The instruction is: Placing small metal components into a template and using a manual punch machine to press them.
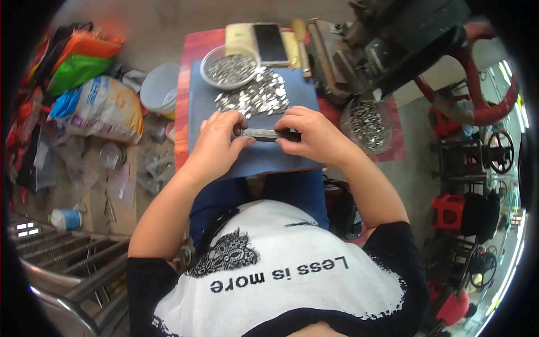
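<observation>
Over the blue mat [205, 104] on my work table, both hands hold a narrow dark bar [261, 135] with a silvery upper face. My left hand [216, 140] has its thumb and fingers closed on the left end. Bent fingers and the thumb of my right hand [314, 135] grip the right end. Just beyond the hands lies a loose pile of small shiny metal pieces [258, 98]. A clear round plastic bowl [224, 87] behind it contains more such pieces. What lies beneath my curled fingers is hidden.
A phone [270, 44] and a wooden-handled tool [301, 42] lie at the table's far edge. A dark machine [393, 50] with a red handwheel [477, 112] stands right, above another bowl of pieces [368, 126]. Left are a white bucket [160, 87], bags [106, 109] and a metal rack [73, 253].
</observation>
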### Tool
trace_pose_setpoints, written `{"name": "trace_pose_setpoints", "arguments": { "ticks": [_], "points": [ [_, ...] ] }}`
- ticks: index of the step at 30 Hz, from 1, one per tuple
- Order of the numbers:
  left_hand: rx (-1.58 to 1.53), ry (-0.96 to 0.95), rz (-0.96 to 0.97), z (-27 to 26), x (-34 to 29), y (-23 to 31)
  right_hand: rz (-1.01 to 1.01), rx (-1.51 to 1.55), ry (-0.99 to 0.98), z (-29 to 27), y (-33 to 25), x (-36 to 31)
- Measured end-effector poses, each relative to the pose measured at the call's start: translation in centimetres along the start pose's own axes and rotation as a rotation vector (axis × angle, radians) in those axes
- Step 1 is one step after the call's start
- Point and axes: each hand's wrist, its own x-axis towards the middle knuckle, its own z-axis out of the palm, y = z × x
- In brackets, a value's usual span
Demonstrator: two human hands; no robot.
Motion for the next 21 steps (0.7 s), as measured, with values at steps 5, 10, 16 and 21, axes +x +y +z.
{"name": "trace_pose_setpoints", "arguments": {
  "ticks": [5, 10, 16, 21],
  "points": [
    [-0.191, 0.118, 0.172, 0.1, 7.0, 4.6, 0.178, 0.002, 0.443, -5.9, -0.3, -1.0],
    [-0.132, 0.22, 0.333, 7.4, 15.0, 8.0, 0.406, -0.422, 0.706, -9.3, 3.4, -2.3],
    [-0.173, 0.266, 0.322, 10.7, 16.6, 8.5, 0.402, -0.424, 0.628, -9.2, 3.5, -1.7],
    [-0.131, 0.318, 0.312, 11.5, 16.7, 9.4, 0.413, -0.37, 0.583, -10.0, 3.5, -2.0]
  ]
}}
